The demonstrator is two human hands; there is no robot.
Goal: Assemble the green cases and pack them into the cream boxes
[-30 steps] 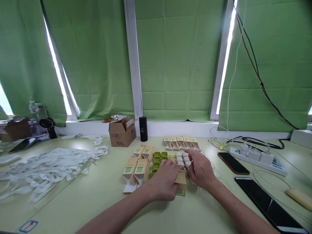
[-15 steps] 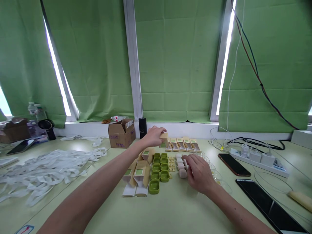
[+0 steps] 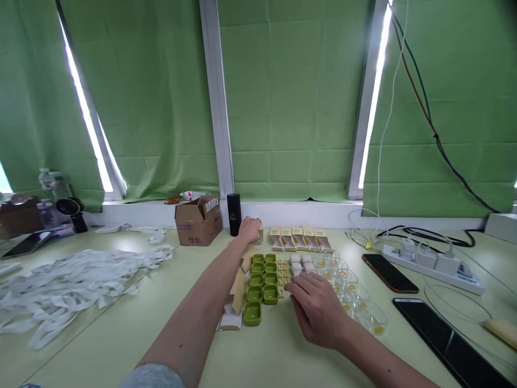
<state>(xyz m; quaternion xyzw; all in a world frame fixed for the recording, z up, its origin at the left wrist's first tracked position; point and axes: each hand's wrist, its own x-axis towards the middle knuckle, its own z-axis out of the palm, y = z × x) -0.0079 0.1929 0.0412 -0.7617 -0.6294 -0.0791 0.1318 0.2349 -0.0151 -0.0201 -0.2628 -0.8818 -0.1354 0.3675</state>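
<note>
My left hand [image 3: 249,230] reaches to the back of the table, its fingers closed on a small cardboard box [image 3: 261,233], mostly hidden behind the hand. Right of it stands a row of several open small boxes with green labels [image 3: 298,238]. My right hand [image 3: 319,304] is curled over the near end of two columns of whitish rounded cubes [image 3: 307,259]; its fingertips hide the front ones, so I cannot see what it grips. Two columns of green square cups [image 3: 252,313] and small yellowish pieces [image 3: 280,274] lie left of it. Clear cups with yellow bits [image 3: 378,327] stand to its right.
White straps [image 3: 81,280] lie heaped at left. A brown carton [image 3: 198,222] and a black cylinder [image 3: 233,214] stand at the back. Two phones [image 3: 390,273] and a corded power strip [image 3: 434,268] lie at right. More small boxes [image 3: 238,291] sit under my left forearm.
My left hand has moved left along the back with the small box, away from the row. My right hand has come nearer and left, uncovering the back cubes and clear cups.
</note>
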